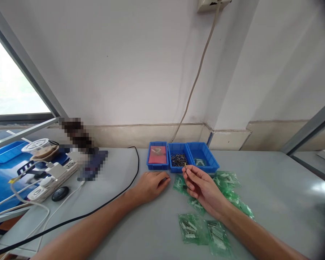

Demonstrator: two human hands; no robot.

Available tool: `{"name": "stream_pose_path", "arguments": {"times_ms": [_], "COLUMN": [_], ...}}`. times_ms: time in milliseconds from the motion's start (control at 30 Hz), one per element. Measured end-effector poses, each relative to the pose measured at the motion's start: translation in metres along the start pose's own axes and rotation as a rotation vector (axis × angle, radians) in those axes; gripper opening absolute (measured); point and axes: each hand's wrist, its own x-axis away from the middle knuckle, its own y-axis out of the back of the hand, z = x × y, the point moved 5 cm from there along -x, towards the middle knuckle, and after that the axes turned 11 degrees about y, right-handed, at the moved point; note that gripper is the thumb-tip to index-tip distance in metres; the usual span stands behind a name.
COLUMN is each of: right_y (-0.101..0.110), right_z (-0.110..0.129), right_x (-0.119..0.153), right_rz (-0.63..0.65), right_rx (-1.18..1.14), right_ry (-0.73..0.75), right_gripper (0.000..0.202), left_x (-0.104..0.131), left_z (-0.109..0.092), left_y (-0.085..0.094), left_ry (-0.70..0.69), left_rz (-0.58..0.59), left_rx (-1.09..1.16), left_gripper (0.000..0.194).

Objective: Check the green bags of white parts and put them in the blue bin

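Observation:
My right hand (pixel 203 187) is just in front of the blue bins, its thumb and forefinger pinched on a small screw (pixel 185 166); the other fingers are loosely curled. Behind it, the middle blue bin (pixel 173 167) holds a heap of dark metal screws (pixel 178 160). My left hand (pixel 149 187) rests on the table to the left, fingers curled in, and whatever may be inside is hidden. Beneath and around my right hand lie green plastic bags (pixel 197 205) with white plugs and screws in them. Two filled bags (pixel 189 228) lie nearer to me.
The left blue bin (pixel 157 167) has a red sheet and small pale pieces. The right blue bin (pixel 209 167) holds a few clear bags. A black cable (pixel 105 204) crosses the grey table (pixel 262 187). Power strips (pixel 40 190) and a black oval object (pixel 60 194) are at left.

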Motion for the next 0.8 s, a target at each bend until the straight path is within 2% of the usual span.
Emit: {"name": "stream_pose_path", "arguments": {"times_ms": [500, 667, 800], "right_y": [-0.001, -0.0006, -0.0009], "right_z": [0.0008, 0.0027, 0.0058], "right_x": [0.0003, 0.0005, 0.0019], "right_rz": [0.0, -0.004, -0.002], "right_rx": [0.077, 0.16, 0.331], "right_ry": [0.01, 0.056, 0.151], "right_gripper": [0.033, 0.036, 0.041], "left_x": [0.0, -0.0001, -0.0002], "left_z": [0.0007, 0.0, -0.0002], "left_y": [-0.0014, -0.0008, -0.0009], "left_ry": [-0.01, -0.014, -0.011], "left_rz": [0.008, 0.013, 0.012], "left_rx": [-0.008, -0.001, -0.01], "left_gripper": [0.022, 0.023, 0.022]}}
